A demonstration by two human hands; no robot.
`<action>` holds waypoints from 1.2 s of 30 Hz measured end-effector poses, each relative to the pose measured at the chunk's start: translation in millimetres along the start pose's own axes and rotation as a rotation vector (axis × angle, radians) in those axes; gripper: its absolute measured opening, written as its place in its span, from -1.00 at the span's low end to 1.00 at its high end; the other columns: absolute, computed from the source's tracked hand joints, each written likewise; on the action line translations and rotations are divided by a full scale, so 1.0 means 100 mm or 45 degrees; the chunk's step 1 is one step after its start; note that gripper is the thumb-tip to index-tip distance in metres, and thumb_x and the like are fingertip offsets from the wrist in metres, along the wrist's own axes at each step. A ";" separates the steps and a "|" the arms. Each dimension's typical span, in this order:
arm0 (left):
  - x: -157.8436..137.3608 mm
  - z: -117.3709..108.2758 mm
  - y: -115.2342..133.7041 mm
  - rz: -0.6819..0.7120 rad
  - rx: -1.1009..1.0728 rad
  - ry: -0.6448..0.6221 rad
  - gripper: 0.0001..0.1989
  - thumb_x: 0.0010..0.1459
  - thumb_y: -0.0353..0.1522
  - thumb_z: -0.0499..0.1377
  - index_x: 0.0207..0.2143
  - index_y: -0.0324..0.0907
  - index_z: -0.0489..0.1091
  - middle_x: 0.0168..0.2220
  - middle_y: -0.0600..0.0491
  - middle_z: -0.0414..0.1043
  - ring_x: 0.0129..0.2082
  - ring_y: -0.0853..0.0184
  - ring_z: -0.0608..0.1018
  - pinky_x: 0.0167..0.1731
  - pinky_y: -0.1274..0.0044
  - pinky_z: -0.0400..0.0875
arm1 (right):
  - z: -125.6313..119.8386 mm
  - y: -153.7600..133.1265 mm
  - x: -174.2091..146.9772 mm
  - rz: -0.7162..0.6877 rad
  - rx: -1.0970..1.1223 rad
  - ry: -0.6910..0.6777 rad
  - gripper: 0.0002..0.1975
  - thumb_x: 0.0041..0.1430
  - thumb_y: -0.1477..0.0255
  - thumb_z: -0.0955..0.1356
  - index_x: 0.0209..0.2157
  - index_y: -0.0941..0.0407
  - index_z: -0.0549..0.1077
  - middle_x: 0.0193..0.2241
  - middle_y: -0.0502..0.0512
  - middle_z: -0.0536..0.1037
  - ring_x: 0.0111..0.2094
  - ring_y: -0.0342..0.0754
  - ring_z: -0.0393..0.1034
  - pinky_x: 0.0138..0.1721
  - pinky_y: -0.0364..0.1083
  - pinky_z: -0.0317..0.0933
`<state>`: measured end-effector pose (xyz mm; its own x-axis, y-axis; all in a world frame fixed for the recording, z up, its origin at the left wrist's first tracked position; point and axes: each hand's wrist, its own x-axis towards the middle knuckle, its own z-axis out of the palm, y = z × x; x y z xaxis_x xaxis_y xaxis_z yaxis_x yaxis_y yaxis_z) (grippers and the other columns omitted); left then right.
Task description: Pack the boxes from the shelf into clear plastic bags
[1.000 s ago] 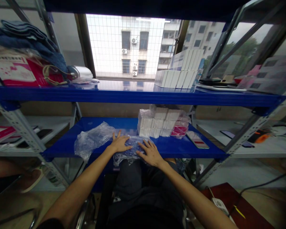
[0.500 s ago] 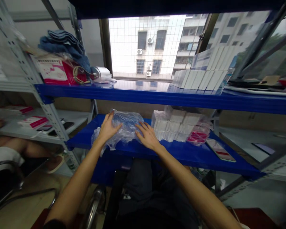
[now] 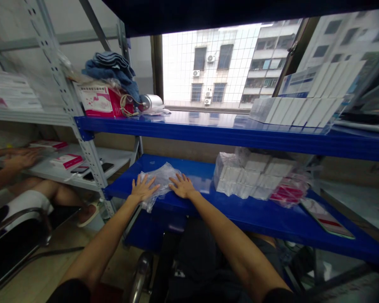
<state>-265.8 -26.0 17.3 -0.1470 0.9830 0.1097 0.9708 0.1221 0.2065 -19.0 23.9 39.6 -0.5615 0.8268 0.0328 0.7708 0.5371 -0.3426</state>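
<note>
A crumpled clear plastic bag (image 3: pixel 163 176) lies on the blue lower shelf (image 3: pixel 197 168) in front of me. My left hand (image 3: pixel 142 188) presses on its left side, palm down with fingers spread. On the bag's right edge rests my right hand (image 3: pixel 182 186), also flat with its fingers apart. To the right stands a plastic-wrapped stack of small white boxes (image 3: pixel 246 174). A pink package (image 3: pixel 289 191) in clear wrap leans against that stack's right end.
A phone (image 3: pixel 327 218) lies right of the packs. Overhead, the blue upper shelf (image 3: pixel 208 126) carries white boxes (image 3: pixel 298 111), a pink-and-white carton (image 3: pixel 97 101) and folded denim (image 3: pixel 110 71). At left, another person's hands (image 3: pixel 22 158) work over a grey shelf.
The plastic bag has gone from spread wide to a smaller, flatter bunch nearer the front edge. Both my hands have come closer together on it. The view has swung left.
</note>
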 end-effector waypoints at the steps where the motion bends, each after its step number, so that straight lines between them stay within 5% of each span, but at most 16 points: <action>1: 0.01 -0.01 -0.01 0.013 -0.010 0.026 -0.23 0.24 0.19 0.00 0.42 0.17 0.09 0.49 -0.04 -0.06 0.48 -0.24 -0.15 0.33 -0.13 -0.24 | 0.00 0.04 -0.01 -0.029 0.031 0.004 -0.38 0.41 -0.05 0.12 0.40 -0.18 0.16 0.48 0.06 -0.02 0.48 0.32 -0.22 0.39 0.36 -0.25; 6: 0.02 -0.35 0.22 0.258 -0.014 0.438 -0.38 0.32 0.11 -0.03 0.34 0.19 0.26 0.46 -0.02 0.04 0.48 -0.24 -0.16 0.33 -0.13 -0.24 | -0.36 0.25 -0.15 -0.230 -0.035 0.465 -0.52 0.44 0.24 0.18 0.31 0.01 0.33 0.36 0.15 0.28 0.38 0.08 0.09 0.38 0.11 -0.07; 11: -0.03 -0.62 0.94 0.529 -0.215 0.581 -0.46 0.41 -0.01 -0.09 0.23 0.02 0.42 0.33 -0.12 0.26 0.44 -0.11 0.03 0.32 -0.02 0.02 | -1.05 0.48 -0.42 0.066 -0.337 0.887 -0.56 0.30 0.43 0.26 0.18 0.16 0.44 0.27 0.30 0.35 0.32 0.19 0.10 0.33 0.11 -0.02; 16: -0.16 -0.12 1.74 0.813 -0.595 0.272 -0.47 0.44 -0.03 -0.11 0.26 0.00 0.37 0.30 -0.08 0.28 0.34 0.14 0.30 0.35 0.22 0.14 | -1.42 0.82 -0.65 0.629 -0.471 0.746 -0.37 0.28 0.28 0.29 0.30 0.29 0.30 0.35 0.55 0.18 0.32 0.46 0.07 0.26 0.28 -0.06; 19: -0.22 0.34 2.08 0.799 -0.821 0.142 -0.50 0.43 -0.06 -0.07 0.29 0.04 0.32 0.32 -0.06 0.28 0.35 0.18 0.31 0.35 0.25 0.17 | -1.38 0.95 -0.72 0.735 -0.461 0.638 -0.30 0.30 0.26 0.27 0.35 0.36 0.21 0.31 0.65 0.22 0.30 0.50 0.11 0.27 0.34 -0.16; 24: -0.26 0.73 2.29 0.666 -0.990 0.166 -0.49 0.45 -0.11 -0.09 0.31 -0.08 0.29 0.26 -0.12 0.36 0.31 0.16 0.37 0.35 0.21 0.17 | -1.19 0.96 -0.75 0.594 -0.426 0.704 -0.36 0.28 0.34 0.27 0.37 0.13 0.22 0.38 0.38 0.18 0.38 0.49 -0.12 0.31 0.42 -0.35; 30: -0.30 0.67 2.28 0.675 -1.014 0.149 -0.45 0.45 -0.09 -0.10 0.37 -0.09 0.19 0.34 -0.12 0.27 0.36 0.17 0.30 0.38 0.23 0.11 | -1.20 0.97 -0.92 0.302 -0.290 0.687 -0.40 0.24 0.44 0.32 0.31 0.01 0.33 0.37 0.21 0.20 0.32 0.31 0.03 0.31 0.23 -0.01; 36: -0.30 0.66 2.24 0.492 -1.208 0.340 -0.39 0.47 -0.09 -0.20 0.47 -0.10 -0.07 0.46 -0.12 0.02 0.45 0.18 0.14 0.42 0.23 0.01 | -1.20 1.00 -1.41 -0.252 0.020 0.723 -0.42 0.12 0.43 0.41 0.21 0.02 0.42 0.35 0.18 0.20 0.35 0.16 0.09 0.34 0.16 0.04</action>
<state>-31.5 -19.4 -3.5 -0.0082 0.8562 0.5166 0.4316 -0.4630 0.7742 173.4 -18.7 113.6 -0.4422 0.6737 0.5921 0.6608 0.6910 -0.2928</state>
